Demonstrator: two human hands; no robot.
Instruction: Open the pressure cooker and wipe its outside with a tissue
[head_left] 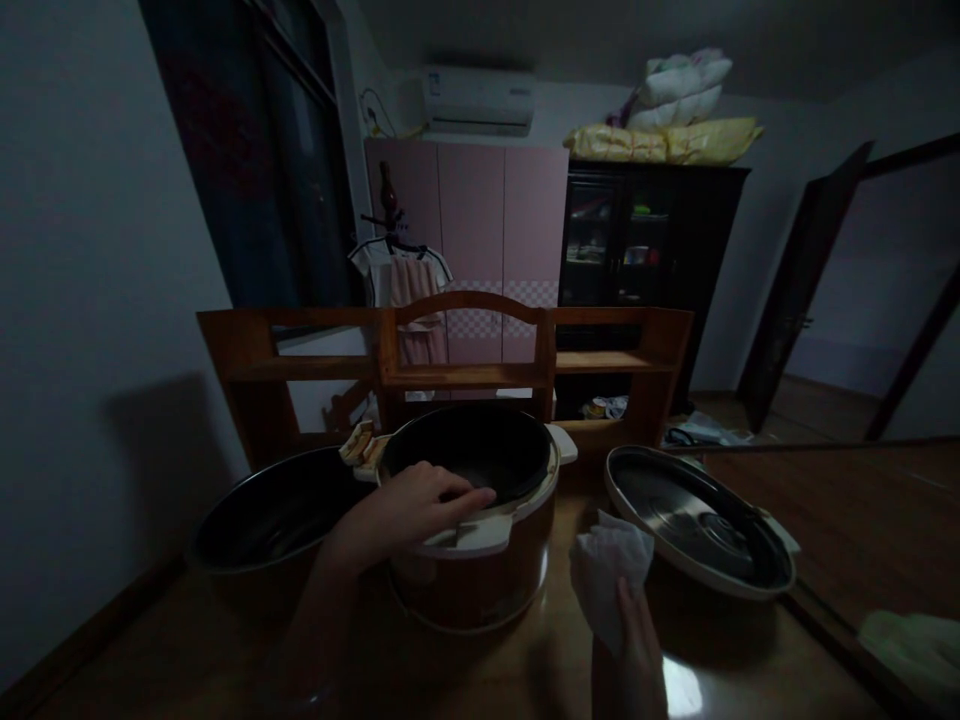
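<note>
I see a glossy wooden table (465,670) in a dim room, with a wooden shelf rack (465,370) behind it and a pink wardrobe (480,230) beyond. My left hand (409,505) lies flat, fingers loosely spread, on the near rim of the open rice cooker (480,560), forearm angled in from below. My right hand (634,640) pinches a crumpled white tissue (607,570) just right of the cooker. The cooker lid (697,520) rests upturned further right; a dark inner pot (270,515) sits left.

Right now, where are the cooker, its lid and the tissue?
cooker (480,585): head view, front wall of the body.
lid (675,500): head view, shiny inner face.
tissue (606,570): head view, crumpled middle.
</note>
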